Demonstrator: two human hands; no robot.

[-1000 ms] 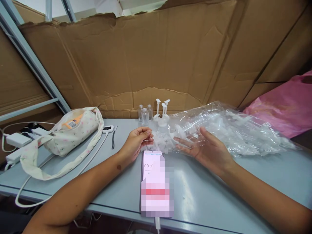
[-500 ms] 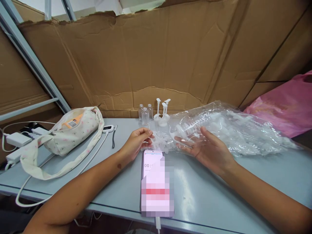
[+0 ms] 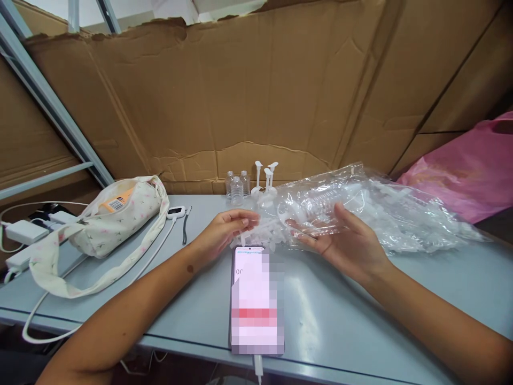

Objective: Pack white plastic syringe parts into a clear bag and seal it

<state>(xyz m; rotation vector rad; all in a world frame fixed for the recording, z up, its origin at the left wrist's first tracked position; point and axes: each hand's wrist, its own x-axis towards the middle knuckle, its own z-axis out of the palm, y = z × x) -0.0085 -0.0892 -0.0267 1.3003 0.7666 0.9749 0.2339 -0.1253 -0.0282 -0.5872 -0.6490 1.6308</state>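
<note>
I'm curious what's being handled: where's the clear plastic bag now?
In the head view, the clear plastic bag stretches right of center across the gray table, its left part at the right hand, the pink plastic bag behind its right end.

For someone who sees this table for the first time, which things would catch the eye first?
Probably the phone with its bright pinkish screen, lying at the near middle. Just beyond it, the left hand is at small white pieces, the right hand at a clear plastic bag. At far right, the pink bag stands out.
</note>
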